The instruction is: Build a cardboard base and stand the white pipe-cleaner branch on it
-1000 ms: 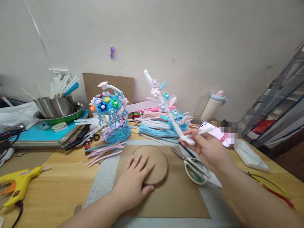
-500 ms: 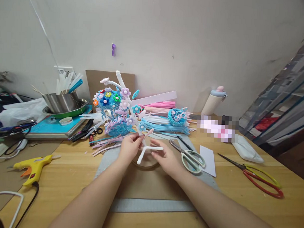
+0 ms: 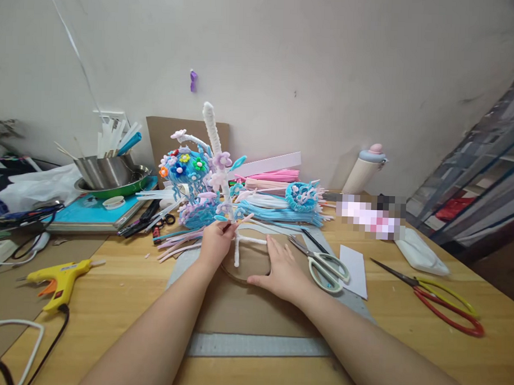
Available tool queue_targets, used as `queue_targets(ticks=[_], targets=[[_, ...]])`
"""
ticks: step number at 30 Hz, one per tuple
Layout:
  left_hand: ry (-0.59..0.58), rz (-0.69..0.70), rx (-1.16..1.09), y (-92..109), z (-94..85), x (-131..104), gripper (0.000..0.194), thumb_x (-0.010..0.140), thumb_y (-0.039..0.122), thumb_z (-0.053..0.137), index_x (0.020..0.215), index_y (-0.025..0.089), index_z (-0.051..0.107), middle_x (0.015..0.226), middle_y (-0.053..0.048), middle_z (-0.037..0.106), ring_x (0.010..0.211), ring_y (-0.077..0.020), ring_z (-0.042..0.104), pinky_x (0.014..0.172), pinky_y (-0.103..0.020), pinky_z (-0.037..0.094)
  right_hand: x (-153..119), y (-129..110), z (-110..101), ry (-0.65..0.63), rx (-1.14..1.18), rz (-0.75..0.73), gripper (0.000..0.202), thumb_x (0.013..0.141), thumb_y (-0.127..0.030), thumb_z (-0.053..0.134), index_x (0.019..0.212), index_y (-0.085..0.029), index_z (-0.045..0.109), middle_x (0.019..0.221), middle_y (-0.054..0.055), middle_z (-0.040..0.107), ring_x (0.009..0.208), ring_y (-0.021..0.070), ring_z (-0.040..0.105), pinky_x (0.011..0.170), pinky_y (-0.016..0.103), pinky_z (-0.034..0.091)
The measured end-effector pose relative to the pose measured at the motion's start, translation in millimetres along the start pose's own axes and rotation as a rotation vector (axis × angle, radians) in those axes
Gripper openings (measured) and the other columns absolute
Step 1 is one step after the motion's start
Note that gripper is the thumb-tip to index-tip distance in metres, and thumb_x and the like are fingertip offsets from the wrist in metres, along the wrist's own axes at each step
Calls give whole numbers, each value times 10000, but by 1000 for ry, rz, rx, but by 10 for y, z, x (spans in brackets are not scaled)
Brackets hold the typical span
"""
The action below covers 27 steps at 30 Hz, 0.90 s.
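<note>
Pinching low, your left hand (image 3: 215, 244) closes round the flowered stem (image 3: 219, 163): long axis toward 11 o'clock, prongs (image 3: 237, 253) over the cardboard disc (image 3: 251, 265). Your right hand (image 3: 282, 269), spread and empty, rests at the disc's 3 o'clock.

On my feed, I count one left hand (image 3: 216, 244), one right hand (image 3: 283, 269), one flowered white stem (image 3: 213, 132), one cardboard disc (image 3: 252, 264), two large pairs of scissors (image 3: 414, 283), one glue gun (image 3: 66, 275) and one capped bottle (image 3: 361, 173).
</note>
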<state>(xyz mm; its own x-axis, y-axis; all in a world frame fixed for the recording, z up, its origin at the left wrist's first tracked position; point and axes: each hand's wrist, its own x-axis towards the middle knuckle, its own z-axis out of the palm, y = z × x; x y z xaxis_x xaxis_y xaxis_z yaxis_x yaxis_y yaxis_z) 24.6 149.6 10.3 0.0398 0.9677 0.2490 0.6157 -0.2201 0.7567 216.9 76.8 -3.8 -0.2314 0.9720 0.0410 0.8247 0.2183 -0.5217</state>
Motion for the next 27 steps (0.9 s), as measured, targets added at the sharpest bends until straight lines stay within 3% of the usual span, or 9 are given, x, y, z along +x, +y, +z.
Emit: queue_targets(ticks=[9, 14, 17, 19, 21, 24, 25, 27], targets=[[-61, 51, 39, 15, 37, 22, 281, 891, 316, 534, 1120, 156, 566, 1122, -73, 597, 934, -204, 609, 789, -395, 521, -254, -131, -19, 17, -28, 65, 1280, 481, -713, 678, 1478, -147, 107, 1486, 178, 265, 1358, 409, 188, 1086, 549, 169], [-161, 97, 75, 15, 77, -22, 263, 895, 321, 527, 1088, 151, 579, 1065, -64, 617, 874, -184, 621, 748, -367, 532, -381, -253, -91, -5, -124, 51, 1308, 430, -740, 689, 1460, -98, 201, 1408, 258, 369, 1307, 457, 263, 1061, 651, -2], [-172, 139, 120, 58, 75, -49, 233, 897, 330, 521, 1016, 147, 602, 997, -50, 635, 827, -166, 623, 733, -349, 527, -364, -237, -184, -20, -101, -53, 1042, 633, -708, 590, 1447, -146, 263, 1440, 199, 355, 1336, 398, 251, 1063, 647, -44], [-163, 169, 146, 86, 69, -56, 213, 893, 333, 528, 919, 142, 619, 903, -32, 646, 778, -148, 617, 725, -339, 515, -312, -221, -252, -17, -52, -155, 738, 804, -583, 493, 1423, -222, 317, 1464, 119, 346, 1352, 337, 257, 1070, 642, -36], [-146, 197, 160, 102, 61, -54, 218, 880, 325, 546, 793, 143, 627, 772, -11, 643, 706, -138, 602, 696, -320, 492, -261, -209, -316, 28, 4, -227, 513, 875, -445, 460, 1353, -262, 423, 1423, 86, 420, 1319, 302, 334, 1073, 646, -5], [-119, 232, 151, 97, 41, -40, 262, 856, 301, 563, 643, 165, 633, 629, -6, 627, 624, -149, 576, 625, -281, 427, -340, -132, -356, 214, 151, -300, 254, 873, -297, 503, 1104, -300, 608, 1176, 63, 615, 1135, 258, 522, 1067, 605, 199], [-114, 243, 143, 91, 32, -33, 269, 850, 294, 567, 621, 172, 637, 611, -10, 628, 615, -154, 572, 609, -273, 407, -445, -70, -336, 305, 222, -321, 202, 867, -265, 515, 1026, -314, 631, 1078, 51, 639, 1059, 241, 559, 1036, 567, 296], [-114, 263, 122, 73, 14, -18, 254, 838, 278, 577, 613, 181, 647, 605, -12, 634, 618, -160, 569, 597, -263, 382, -790, 110, -221, 468, 384, -306, 212, 859, -297, 553, 1057, -341, 611, 1081, 46, 622, 1014, 238, 567, 934, 517, 433]])
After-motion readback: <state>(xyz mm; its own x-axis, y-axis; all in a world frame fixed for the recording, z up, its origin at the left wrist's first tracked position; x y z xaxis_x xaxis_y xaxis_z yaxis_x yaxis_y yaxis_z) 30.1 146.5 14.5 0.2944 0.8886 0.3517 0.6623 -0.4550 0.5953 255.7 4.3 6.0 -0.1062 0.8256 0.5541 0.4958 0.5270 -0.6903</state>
